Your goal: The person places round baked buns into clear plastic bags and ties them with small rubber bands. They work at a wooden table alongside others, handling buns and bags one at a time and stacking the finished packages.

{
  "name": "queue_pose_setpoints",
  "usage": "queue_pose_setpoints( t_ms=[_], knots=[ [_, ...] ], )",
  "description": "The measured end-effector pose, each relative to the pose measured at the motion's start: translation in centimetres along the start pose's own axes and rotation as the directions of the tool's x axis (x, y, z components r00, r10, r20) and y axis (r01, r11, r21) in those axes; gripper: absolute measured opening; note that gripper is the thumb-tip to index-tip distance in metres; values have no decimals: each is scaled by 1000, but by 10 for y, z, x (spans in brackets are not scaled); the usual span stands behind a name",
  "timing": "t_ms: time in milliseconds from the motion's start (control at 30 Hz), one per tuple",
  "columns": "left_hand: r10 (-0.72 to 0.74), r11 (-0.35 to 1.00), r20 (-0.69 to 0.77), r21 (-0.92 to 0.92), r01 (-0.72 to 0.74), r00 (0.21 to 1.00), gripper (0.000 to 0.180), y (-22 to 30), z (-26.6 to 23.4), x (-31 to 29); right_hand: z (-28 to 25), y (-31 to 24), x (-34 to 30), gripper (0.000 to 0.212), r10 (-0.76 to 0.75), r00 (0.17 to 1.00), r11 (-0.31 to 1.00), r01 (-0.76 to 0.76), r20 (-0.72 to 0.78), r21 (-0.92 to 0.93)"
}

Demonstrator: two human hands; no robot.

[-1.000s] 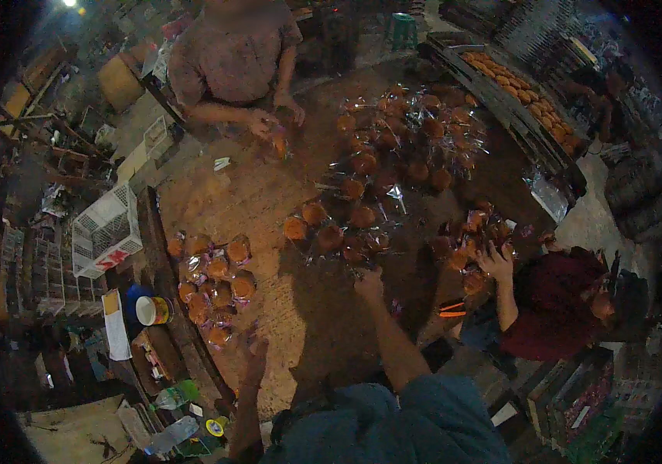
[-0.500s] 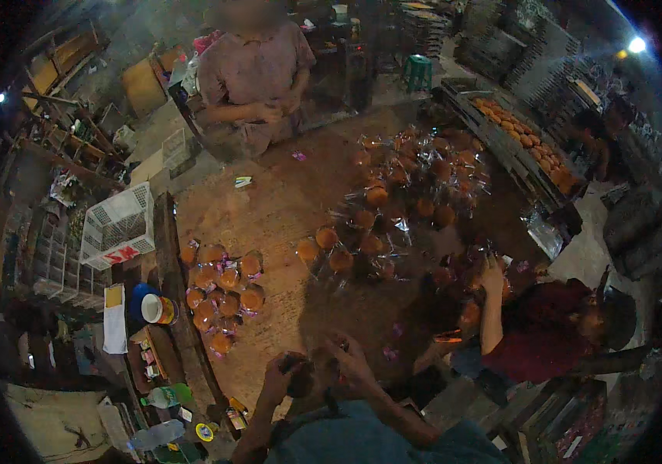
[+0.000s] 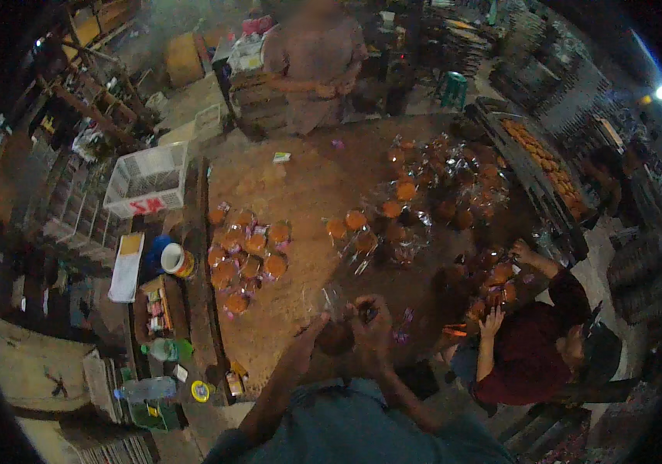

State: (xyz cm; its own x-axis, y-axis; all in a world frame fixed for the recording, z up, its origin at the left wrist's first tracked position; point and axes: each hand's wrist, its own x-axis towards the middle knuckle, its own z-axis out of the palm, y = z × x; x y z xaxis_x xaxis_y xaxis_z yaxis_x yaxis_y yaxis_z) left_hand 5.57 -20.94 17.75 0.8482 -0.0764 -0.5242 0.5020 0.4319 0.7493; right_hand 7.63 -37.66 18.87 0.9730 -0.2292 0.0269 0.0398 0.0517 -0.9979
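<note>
Near the front edge of the wooden table, I have a round brown bun (image 3: 336, 340) in a clear plastic bag (image 3: 334, 297), its loose top standing up. My left hand (image 3: 309, 339) is closed around the left side of the bun. My right hand (image 3: 372, 323) is on the other side, its fingers closed at the neck of the bag. A small dark bit shows at those fingertips, too blurred to name. Bagged buns with purple ties (image 3: 249, 251) lie in a group to the left. Farther off, more bagged buns (image 3: 404, 189) lie in a loose pile.
A co-worker in dark red (image 3: 528, 348) handles bagged buns at the right; another person (image 3: 315, 69) stands across the table (image 3: 292, 193). A tray of buns (image 3: 547, 166) is at the far right. A white crate (image 3: 145, 182), a white tub (image 3: 177, 261) and bottles (image 3: 162, 349) line the left.
My right hand has come in against the bagged bun, and the bag's top now stands up between my hands. The view has shifted. The co-worker's hands have moved apart.
</note>
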Motion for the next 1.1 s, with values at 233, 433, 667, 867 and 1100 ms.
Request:
queue_pose_setpoints(
  t_ms=[233, 433, 667, 867, 1100],
  knots=[
    [249, 930, 137, 241, -276, 959, 35, 15, 5, -13, 2, -34, -22, 19, -200, 927, 796, 342, 317, -499],
    [304, 856, 181, 379, -351, 935, 28, 30, 13, -32, -9, -13, -24, 25, 433, 781, 816, -552, 450, 173],
    [549, 486, 174, 729, -482, 817, 18, 28, 19, -19, -4, 3, -32, 45, 498, 809, 717, -586, 312, 377],
    [537, 560, 194, 646, -519, 821, 13, 16, 24, -31, -11, 1, -26, 30, 259, 934, 892, -330, 247, 309],
    [568, 660, -4, 601, -452, 823, 11, 8, 29, -24, -11, 15, -22, 23, 270, 877, 959, -283, 397, -27]
  ],
)
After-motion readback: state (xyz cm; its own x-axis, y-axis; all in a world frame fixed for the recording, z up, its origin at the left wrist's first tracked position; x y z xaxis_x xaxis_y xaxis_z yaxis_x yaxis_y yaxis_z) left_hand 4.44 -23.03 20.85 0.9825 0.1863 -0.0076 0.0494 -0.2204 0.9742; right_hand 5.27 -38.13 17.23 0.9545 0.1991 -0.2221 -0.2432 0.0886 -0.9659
